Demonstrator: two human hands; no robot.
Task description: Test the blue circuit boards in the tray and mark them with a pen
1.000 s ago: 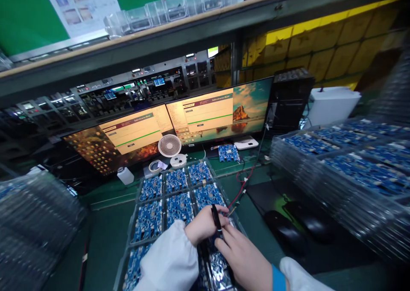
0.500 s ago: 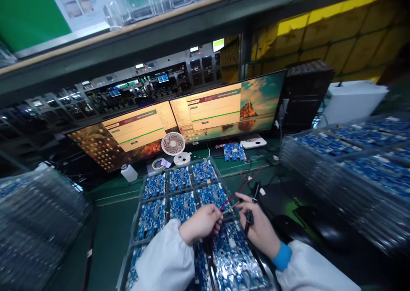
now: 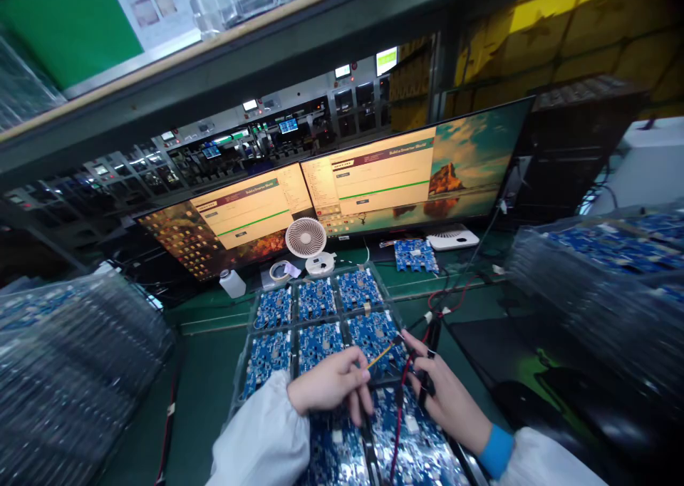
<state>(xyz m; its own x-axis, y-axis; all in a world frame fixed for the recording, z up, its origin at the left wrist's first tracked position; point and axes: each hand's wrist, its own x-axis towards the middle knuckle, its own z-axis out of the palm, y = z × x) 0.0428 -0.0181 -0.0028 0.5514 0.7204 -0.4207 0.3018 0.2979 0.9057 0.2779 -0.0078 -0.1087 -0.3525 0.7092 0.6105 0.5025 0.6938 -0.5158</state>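
Note:
A clear tray (image 3: 243, 361) of blue circuit boards (image 3: 320, 347) lies on the green bench. Above its boards, my left hand (image 3: 336, 383) pinches one end of a thin yellow wire (image 3: 380, 356). The wire's dark far end meets the fingertips of my right hand (image 3: 443, 393), which also holds a black pen-like tool (image 3: 432, 350). A red and black cable (image 3: 400, 400) hangs beside my right fingers. Below my left hand, a black tool (image 3: 368, 447) lies over the boards; its exact shape is unclear.
Tray stacks stand at left (image 3: 69, 372) and right (image 3: 598, 286). Behind the boards are two monitors (image 3: 385, 179), a white fan (image 3: 306, 238), a white bottle (image 3: 232, 283), a tape roll (image 3: 278, 271) and a single board (image 3: 415, 256). A black mat (image 3: 481, 343) lies at right.
The view has shifted, so the scene sits further right. My left fingers have spread somewhat below the pinch, and the red and black cable now hangs nearer my right hand.

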